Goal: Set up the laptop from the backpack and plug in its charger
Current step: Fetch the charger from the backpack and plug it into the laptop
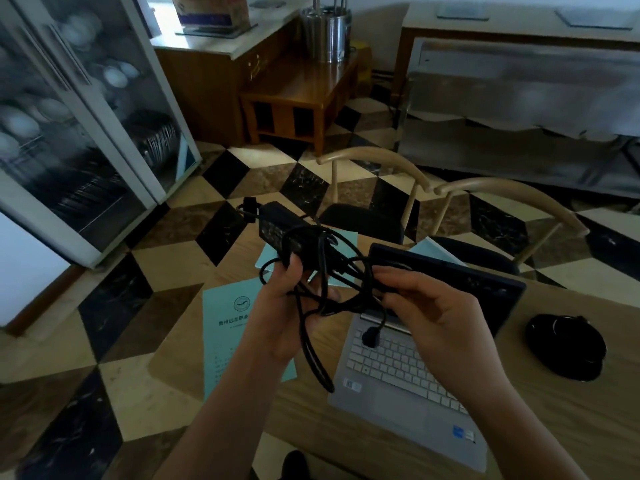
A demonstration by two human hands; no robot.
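The left hand (294, 306) grips the charger (282, 230) brick; the right hand (433, 306) pinches its tangled cable (322, 355) above the open laptop (408, 372) on the tabletop (571, 427). Best to free 1 loop at a time, without yanking.

Checkered marble floor (166, 271), glass-door cabinet (79, 133), wooden chairs (377, 168)

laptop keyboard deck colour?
Silver deck with pale keys on the laptop, open on the table; clearest in the head view.
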